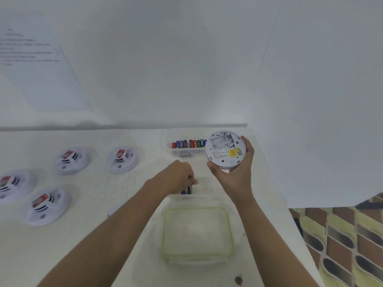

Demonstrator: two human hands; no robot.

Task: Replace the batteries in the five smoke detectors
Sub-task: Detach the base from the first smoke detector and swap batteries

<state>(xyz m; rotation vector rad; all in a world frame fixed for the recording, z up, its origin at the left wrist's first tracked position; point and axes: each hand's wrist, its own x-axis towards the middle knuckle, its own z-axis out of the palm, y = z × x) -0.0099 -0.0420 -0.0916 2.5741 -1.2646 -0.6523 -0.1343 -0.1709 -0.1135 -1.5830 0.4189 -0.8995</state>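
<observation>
My right hand (236, 172) grips a round white smoke detector (225, 150) lifted above the table, its back facing me with the battery bay showing no batteries and a yellow label. My left hand (178, 177) is curled around dark batteries (189, 189), holding them just over the far rim of a clear plastic container (180, 204). A clear tray (187, 150) of several coloured batteries (189, 143) lies at the back of the table. Several more white smoke detectors with red labels, one of them (122, 159), sit at the left.
A clear lid with a green seal (196, 233) lies on the container near me. A white round cover (116, 208) lies partly hidden by my left forearm. A paper sheet (35, 59) hangs on the wall. The table's right edge (290, 224) borders patterned flooring.
</observation>
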